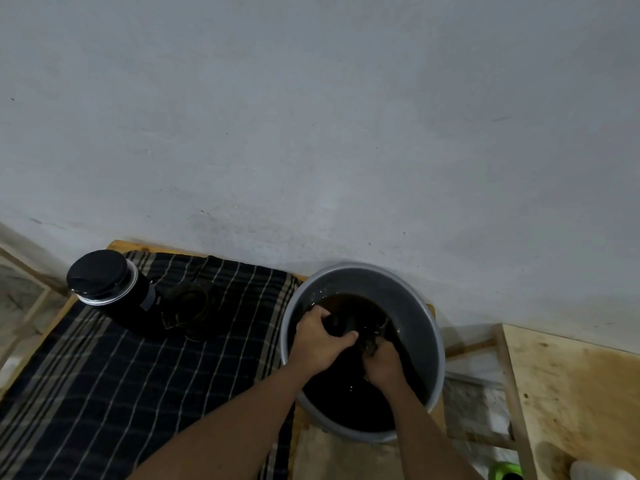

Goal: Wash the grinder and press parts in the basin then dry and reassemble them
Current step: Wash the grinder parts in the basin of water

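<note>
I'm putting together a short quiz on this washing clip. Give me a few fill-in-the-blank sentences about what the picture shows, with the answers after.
1. Both hands, the left hand and the right hand, are inside the grey ____.
2. The water in it looks dark ____.
3. The black grinder stands on a ____ cloth.
4. The grinder stands to the ____ of the basin.

Missing words: basin; brown; striped; left

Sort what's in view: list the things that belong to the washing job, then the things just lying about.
Job: grey basin, dark part in left hand, right hand scrubbing, black grinder, glass press jug, checked cloth.
Lying about: green object, white object.
</note>
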A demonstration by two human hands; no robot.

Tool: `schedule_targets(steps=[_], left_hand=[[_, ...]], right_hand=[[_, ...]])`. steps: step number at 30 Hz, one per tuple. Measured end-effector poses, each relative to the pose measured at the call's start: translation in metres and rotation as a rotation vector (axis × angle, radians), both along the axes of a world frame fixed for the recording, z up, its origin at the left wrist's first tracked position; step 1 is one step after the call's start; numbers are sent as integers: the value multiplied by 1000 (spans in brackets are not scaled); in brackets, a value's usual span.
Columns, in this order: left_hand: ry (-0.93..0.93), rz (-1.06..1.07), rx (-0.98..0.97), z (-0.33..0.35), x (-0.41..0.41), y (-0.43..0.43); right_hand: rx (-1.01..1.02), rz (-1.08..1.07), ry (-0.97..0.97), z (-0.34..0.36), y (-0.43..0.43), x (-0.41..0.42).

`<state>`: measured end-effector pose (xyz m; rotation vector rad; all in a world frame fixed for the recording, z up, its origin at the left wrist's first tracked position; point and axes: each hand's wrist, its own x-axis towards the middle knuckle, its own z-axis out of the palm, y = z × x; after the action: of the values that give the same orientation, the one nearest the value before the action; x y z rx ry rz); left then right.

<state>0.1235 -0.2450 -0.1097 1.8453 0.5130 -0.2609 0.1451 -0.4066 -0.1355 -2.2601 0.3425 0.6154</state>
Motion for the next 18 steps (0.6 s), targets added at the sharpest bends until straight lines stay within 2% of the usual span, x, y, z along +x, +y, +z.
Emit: schedule_targets(steps=[2, 4, 6, 8, 12, 16, 18], left_hand=[[86, 113, -122, 1, 4, -1], [254, 198, -304, 2, 10, 0], [407, 261, -545, 6, 14, 1], [448, 317, -682, 8, 15, -1], [442, 365, -713, -5, 17, -11], [419, 412, -673, -10, 17, -14], [405, 386, -656, -6, 16, -14]], right_hand=[[131, -40, -92, 13, -6, 6], [250, -72, -189, 31, -10, 13], [300, -75, -256, 48, -10, 21], [295, -26, -302, 56, -10, 27], [219, 101, -339, 63, -5, 24], [-16, 172, -513, 61, 4, 14], [25, 207, -439, 60, 10, 8]])
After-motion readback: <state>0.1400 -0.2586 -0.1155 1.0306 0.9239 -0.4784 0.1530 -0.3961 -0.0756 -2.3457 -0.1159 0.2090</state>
